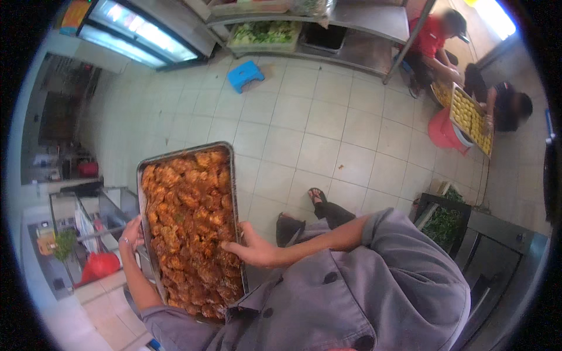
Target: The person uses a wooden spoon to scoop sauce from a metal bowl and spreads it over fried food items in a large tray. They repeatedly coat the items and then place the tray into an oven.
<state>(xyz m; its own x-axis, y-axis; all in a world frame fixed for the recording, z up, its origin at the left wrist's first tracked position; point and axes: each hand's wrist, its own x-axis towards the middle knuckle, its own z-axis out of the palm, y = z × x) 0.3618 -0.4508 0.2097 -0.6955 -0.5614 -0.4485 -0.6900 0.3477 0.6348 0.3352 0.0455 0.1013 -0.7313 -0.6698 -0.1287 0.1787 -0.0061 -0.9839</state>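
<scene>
A deep rectangular metal tray (232,184) filled with chunks of food in reddish-brown sauce (189,228) is held in front of my body. My left hand (134,232) grips its left long side, with the fingers partly hidden by the rim and wall. On the opposite long side, my right hand (259,250) holds the rim, its thumb reaching over the edge towards the food. The tray's near end comes close against my grey jacket (307,302).
A blue step stool (245,76) stands on the tiled floor (325,114). Metal shelving (369,52) holds a bin of cut greens (263,35). At the far right, two people work beside a tray of yellow pieces (472,118) and a red bucket (439,129). Leafy greens (443,223) fill a crate.
</scene>
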